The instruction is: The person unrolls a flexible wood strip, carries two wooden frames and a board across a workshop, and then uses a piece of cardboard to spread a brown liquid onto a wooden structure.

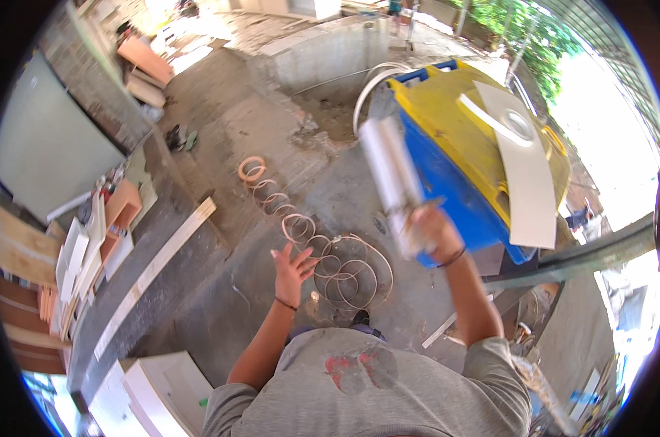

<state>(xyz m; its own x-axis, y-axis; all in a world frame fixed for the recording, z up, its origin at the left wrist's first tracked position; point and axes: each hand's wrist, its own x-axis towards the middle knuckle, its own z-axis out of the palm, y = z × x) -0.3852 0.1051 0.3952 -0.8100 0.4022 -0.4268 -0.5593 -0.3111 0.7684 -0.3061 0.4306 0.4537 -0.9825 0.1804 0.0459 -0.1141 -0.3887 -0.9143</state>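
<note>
In front of my body on the right, my right hand (435, 234) grips the lower end of a long, narrow white piece (392, 156). Motion smears this piece, so I cannot tell exactly what kind it is. It tilts up and away from me, beside the blue bin (439, 171). My left hand (293, 273) is held out with its fingers spread and nothing in them. Beyond and beneath it, a thin pale strip (359, 273) lies in loose loops on the concrete floor, trailing off to a tighter orange-tan coil (252, 169).
A yellow lid (439, 102) tops the bin, carrying a curved white sheet (528, 182) and a white ring (517, 125). To the left are a long board (155, 269) and stacked wooden panels (89, 247). White cabinet-like boxes (166, 390) stand near left. A low concrete wall (330, 54) rises farther back.
</note>
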